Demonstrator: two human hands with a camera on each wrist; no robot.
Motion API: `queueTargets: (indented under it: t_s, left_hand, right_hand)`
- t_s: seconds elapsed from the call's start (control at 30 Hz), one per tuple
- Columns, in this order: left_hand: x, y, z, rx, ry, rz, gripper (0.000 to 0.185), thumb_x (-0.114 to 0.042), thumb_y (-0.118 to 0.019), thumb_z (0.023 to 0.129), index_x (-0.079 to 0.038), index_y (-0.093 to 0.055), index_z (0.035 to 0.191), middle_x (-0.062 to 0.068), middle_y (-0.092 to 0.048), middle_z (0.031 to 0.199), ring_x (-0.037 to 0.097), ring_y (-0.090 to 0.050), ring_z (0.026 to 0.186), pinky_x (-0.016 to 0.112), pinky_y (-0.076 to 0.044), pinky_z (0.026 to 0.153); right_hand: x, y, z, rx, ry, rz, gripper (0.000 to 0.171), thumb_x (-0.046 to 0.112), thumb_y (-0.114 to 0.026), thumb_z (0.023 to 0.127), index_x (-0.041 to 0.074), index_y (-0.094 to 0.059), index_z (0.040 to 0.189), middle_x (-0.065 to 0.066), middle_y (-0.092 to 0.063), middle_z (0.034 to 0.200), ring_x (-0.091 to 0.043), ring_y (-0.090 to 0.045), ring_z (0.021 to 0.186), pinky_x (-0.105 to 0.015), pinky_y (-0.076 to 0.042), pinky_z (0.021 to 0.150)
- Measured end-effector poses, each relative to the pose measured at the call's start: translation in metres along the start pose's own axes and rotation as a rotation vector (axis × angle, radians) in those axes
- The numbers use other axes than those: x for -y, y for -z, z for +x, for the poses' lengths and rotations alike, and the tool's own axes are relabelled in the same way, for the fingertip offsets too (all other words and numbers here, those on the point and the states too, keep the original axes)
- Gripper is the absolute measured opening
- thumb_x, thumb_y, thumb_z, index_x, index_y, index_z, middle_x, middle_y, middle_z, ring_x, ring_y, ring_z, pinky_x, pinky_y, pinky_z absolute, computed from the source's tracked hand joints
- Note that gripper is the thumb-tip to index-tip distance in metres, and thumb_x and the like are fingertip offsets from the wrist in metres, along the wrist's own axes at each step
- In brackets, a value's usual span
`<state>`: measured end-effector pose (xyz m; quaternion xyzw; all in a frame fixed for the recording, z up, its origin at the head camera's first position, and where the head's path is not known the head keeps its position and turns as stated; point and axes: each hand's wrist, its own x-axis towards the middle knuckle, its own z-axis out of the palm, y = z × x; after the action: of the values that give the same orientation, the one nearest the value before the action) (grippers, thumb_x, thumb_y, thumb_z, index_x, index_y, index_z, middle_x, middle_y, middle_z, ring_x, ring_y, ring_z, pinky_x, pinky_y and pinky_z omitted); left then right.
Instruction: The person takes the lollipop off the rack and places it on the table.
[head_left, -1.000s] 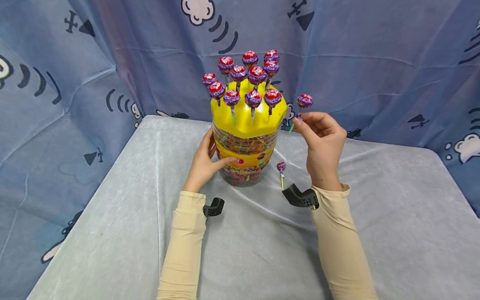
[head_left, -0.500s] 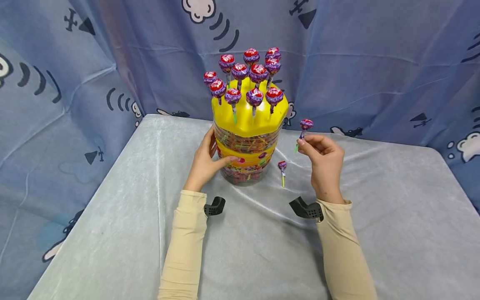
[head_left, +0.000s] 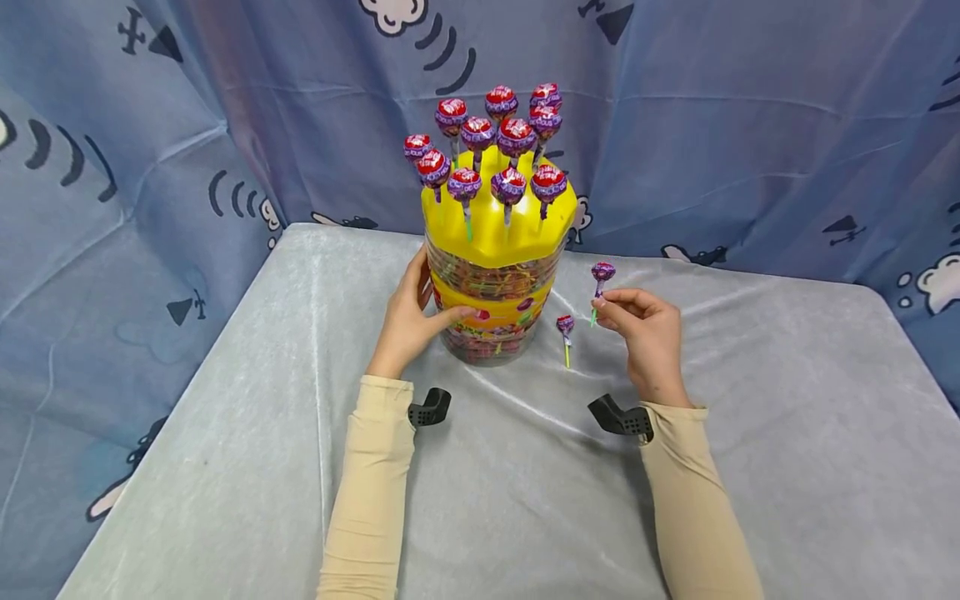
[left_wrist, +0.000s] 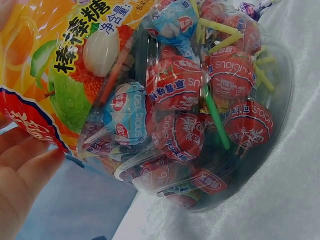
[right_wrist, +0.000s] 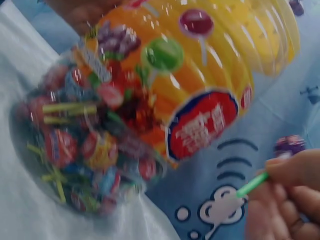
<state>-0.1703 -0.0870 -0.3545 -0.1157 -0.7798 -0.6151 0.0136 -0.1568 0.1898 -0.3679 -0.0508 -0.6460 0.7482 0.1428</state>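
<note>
A clear lollipop jar [head_left: 491,308] with a yellow lid [head_left: 497,225] stands at the middle of the table; several purple-wrapped lollipops [head_left: 508,185] stick up from holes in the lid. My left hand [head_left: 411,321] grips the jar's left side, its fingers [left_wrist: 22,170] against the label. My right hand [head_left: 643,329], to the right of the jar and low over the table, pinches a purple lollipop [head_left: 602,272] by its green stick [right_wrist: 251,184]. Another lollipop [head_left: 565,327] lies on the cloth between jar and right hand. The jar [left_wrist: 190,110] is packed with wrapped lollipops.
A grey cloth covers the table [head_left: 225,433]. Blue patterned curtains [head_left: 750,125] close in the back and left sides. Black wrist camera mounts [head_left: 619,417] sit on both cream sleeves.
My right hand has come down from beside the lid to just above the table, still pinching the lollipop. The left hand stays on the jar.
</note>
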Motion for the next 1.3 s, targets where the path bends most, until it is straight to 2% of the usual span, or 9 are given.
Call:
queueTargets:
  t_s: [0.13,0.27,0.37,0.47,0.6,0.73,0.9,1.03,1.3]
  left_hand:
    - [-0.017,0.000,-0.006,0.007,0.009,0.010,0.089,-0.005,-0.071,0.084,-0.003,-0.012,0.151,0.016,-0.023,0.153,0.025,-0.024,0.140,0.034,-0.024,0.114]
    - [-0.018,0.000,-0.007,0.008,0.019,0.008,0.089,-0.006,-0.071,0.085,-0.004,-0.012,0.151,0.015,-0.022,0.153,0.024,-0.023,0.140,0.033,-0.024,0.114]
    - [-0.017,0.000,-0.007,0.006,0.024,0.009,0.089,-0.008,-0.071,0.084,-0.005,-0.012,0.151,0.014,-0.022,0.153,0.023,-0.023,0.140,0.033,-0.024,0.114]
    - [-0.016,0.000,-0.006,0.005,0.020,0.007,0.089,-0.007,-0.071,0.084,-0.005,-0.013,0.151,0.014,-0.023,0.153,0.023,-0.024,0.140,0.032,-0.024,0.114]
    - [-0.015,0.001,-0.006,0.003,0.009,0.011,0.089,-0.007,-0.072,0.084,-0.004,-0.013,0.151,0.014,-0.024,0.153,0.023,-0.024,0.140,0.032,-0.024,0.114]
    - [-0.015,0.001,-0.006,0.000,0.010,0.018,0.090,-0.007,-0.072,0.083,-0.005,-0.013,0.151,0.014,-0.023,0.153,0.023,-0.023,0.140,0.033,-0.024,0.114]
    - [-0.015,0.000,-0.005,0.005,0.017,0.012,0.089,-0.006,-0.072,0.084,-0.004,-0.013,0.151,0.014,-0.023,0.153,0.022,-0.023,0.140,0.032,-0.025,0.114]
    - [-0.015,0.000,-0.005,0.005,0.020,0.008,0.089,-0.006,-0.072,0.084,-0.004,-0.014,0.151,0.014,-0.023,0.153,0.022,-0.023,0.140,0.032,-0.024,0.114]
    - [-0.016,0.000,-0.005,-0.004,0.005,0.004,0.088,-0.005,-0.072,0.083,-0.003,-0.015,0.150,0.015,-0.026,0.152,0.022,-0.025,0.139,0.035,-0.024,0.114]
  right_hand:
    - [-0.005,0.010,0.002,0.060,-0.110,-0.044,0.007,-0.008,-0.068,0.081,-0.001,-0.071,0.081,-0.003,-0.068,0.072,-0.014,-0.065,0.063,-0.023,-0.058,0.061]
    - [-0.016,0.020,0.007,0.119,-0.199,-0.102,0.006,-0.005,-0.068,0.082,-0.007,-0.069,0.087,-0.001,-0.068,0.071,-0.012,-0.064,0.060,-0.023,-0.057,0.061]
    - [-0.027,0.025,0.010,0.145,-0.259,-0.107,0.007,-0.005,-0.068,0.082,-0.010,-0.068,0.088,0.001,-0.068,0.070,-0.010,-0.064,0.059,-0.021,-0.057,0.061]
    - [-0.038,0.030,0.013,0.154,-0.311,-0.108,0.002,-0.005,-0.067,0.083,-0.006,-0.069,0.084,0.001,-0.068,0.070,-0.009,-0.064,0.059,-0.020,-0.057,0.060]
    - [-0.045,0.034,0.015,0.161,-0.362,-0.135,0.013,-0.006,-0.066,0.084,0.005,-0.069,0.077,0.002,-0.068,0.070,-0.009,-0.064,0.059,-0.019,-0.056,0.060]
    - [-0.049,0.036,0.016,0.180,-0.385,-0.160,0.016,-0.006,-0.064,0.085,0.007,-0.068,0.077,0.003,-0.067,0.070,-0.007,-0.064,0.060,-0.019,-0.056,0.061]
    - [-0.053,0.037,0.016,0.190,-0.382,-0.200,0.006,-0.008,-0.062,0.085,-0.006,-0.064,0.090,0.004,-0.066,0.068,-0.005,-0.064,0.060,-0.017,-0.056,0.060]
    - [-0.055,0.036,0.016,0.182,-0.372,-0.240,0.015,-0.006,-0.065,0.084,-0.014,-0.062,0.096,0.005,-0.066,0.068,-0.004,-0.063,0.059,-0.016,-0.055,0.059]
    - [-0.055,0.035,0.017,0.193,-0.374,-0.329,0.022,-0.004,-0.066,0.084,-0.019,-0.061,0.099,0.006,-0.064,0.067,-0.003,-0.062,0.060,-0.016,-0.055,0.059]
